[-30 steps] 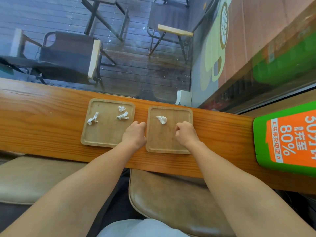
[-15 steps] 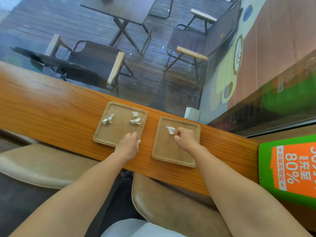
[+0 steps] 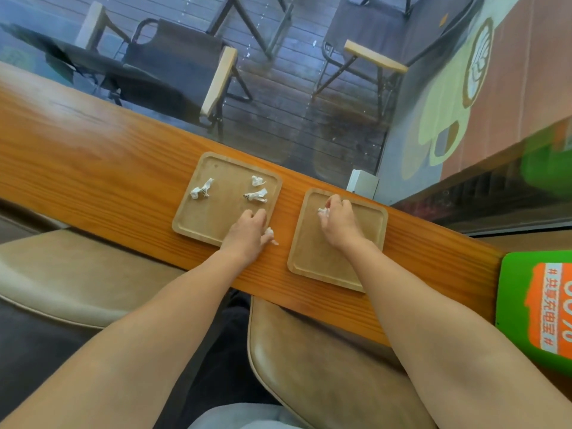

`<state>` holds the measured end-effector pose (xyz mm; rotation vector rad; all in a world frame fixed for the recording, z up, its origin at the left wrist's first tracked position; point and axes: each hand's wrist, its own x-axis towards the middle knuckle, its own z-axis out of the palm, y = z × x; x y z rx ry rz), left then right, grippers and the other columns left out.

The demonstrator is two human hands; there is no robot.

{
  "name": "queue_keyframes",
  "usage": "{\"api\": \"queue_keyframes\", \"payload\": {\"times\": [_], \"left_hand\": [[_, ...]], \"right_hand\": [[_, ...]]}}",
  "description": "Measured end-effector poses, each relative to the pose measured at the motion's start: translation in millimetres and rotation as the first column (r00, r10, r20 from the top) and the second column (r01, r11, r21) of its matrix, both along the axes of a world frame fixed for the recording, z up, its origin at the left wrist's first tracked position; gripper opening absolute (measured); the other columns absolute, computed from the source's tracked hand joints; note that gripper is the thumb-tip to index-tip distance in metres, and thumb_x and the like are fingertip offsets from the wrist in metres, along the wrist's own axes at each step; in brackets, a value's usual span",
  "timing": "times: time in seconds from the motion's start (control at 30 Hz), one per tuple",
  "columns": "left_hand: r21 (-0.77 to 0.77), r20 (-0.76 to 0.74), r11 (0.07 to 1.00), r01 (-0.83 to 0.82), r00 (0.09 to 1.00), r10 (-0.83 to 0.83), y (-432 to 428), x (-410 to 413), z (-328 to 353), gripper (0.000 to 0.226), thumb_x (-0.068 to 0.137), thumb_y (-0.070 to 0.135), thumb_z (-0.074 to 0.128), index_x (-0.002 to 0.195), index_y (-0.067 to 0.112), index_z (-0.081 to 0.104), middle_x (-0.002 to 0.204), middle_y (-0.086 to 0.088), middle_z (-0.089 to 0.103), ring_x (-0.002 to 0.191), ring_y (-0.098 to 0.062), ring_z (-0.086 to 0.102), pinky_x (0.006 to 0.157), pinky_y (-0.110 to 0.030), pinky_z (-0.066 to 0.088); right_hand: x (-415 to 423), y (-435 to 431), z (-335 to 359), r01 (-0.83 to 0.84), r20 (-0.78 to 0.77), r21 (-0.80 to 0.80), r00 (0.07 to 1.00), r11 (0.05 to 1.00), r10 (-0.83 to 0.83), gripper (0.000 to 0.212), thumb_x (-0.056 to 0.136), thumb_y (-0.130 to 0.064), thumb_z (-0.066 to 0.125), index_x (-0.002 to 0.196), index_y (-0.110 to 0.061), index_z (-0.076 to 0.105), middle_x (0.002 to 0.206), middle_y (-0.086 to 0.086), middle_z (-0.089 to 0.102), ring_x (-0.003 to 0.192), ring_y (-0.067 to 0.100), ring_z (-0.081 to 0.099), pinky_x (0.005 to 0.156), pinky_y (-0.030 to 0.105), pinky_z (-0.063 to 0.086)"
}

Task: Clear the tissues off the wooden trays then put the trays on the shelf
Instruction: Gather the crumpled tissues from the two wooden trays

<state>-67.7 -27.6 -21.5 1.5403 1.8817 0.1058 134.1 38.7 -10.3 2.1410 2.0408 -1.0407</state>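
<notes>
Hands over two square light-wood trays on the long orange-brown wooden desk (image 3: 93,162). The right hand (image 3: 337,224), which hovered beside the crumpled white tissue (image 3: 323,211) half a second ago, now pinches it on the right tray (image 3: 365,243). The left hand (image 3: 247,235), curled around a small white tissue scrap (image 3: 270,232), stays at the left tray (image 3: 213,218) near edge; three crumpled tissues (image 3: 201,191) remain there.
</notes>
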Motion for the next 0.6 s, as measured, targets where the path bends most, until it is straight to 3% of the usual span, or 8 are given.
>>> {"api": "queue_keyframes", "payload": {"times": [0.23, 0.4, 0.6], "left_hand": [[0.06, -0.048, 0.992, 0.111, 0.993, -0.108, 4, 6, -3, 0.017, 0.093, 0.016, 0.064, 0.107, 0.014, 0.055, 0.098, -0.007, 0.05, 0.084, -0.028, 0.057, 0.072, -0.041, 0.053], [0.048, -0.126, 0.983, 0.176, 0.978, -0.169, 11, 13, -1, 0.011, 0.094, 0.015, 0.061, 0.103, 0.009, 0.066, 0.099, -0.01, 0.052, 0.086, -0.031, 0.059, 0.074, -0.04, 0.053], [0.037, -0.076, 0.993, 0.114, 0.991, -0.111, 11, 18, 1, 0.014, 0.095, 0.02, 0.062, 0.095, 0.008, 0.068, 0.098, -0.008, 0.053, 0.087, -0.026, 0.057, 0.075, -0.04, 0.054]], "right_hand": [[-2, -14, -13, -0.053, 0.069, 0.042, 0.996, 0.998, 0.05, 0.005, 0.1, -0.023, 0.045, 0.104, -0.02, 0.043, 0.101, 0.006, 0.047, 0.08, 0.018, 0.05, 0.064, 0.03, 0.046], [-3, -22, -14, -0.032, 0.076, 0.031, 0.997, 0.999, 0.029, 0.017, 0.099, -0.022, 0.046, 0.115, -0.017, 0.042, 0.101, 0.005, 0.046, 0.078, 0.017, 0.05, 0.056, 0.026, 0.04], [2, -31, -13, -0.002, 0.039, -0.044, 0.999, 0.999, 0.003, 0.009, 0.098, -0.019, 0.049, 0.105, -0.014, 0.048, 0.097, 0.007, 0.051, 0.075, 0.017, 0.05, 0.06, 0.029, 0.041]]}}
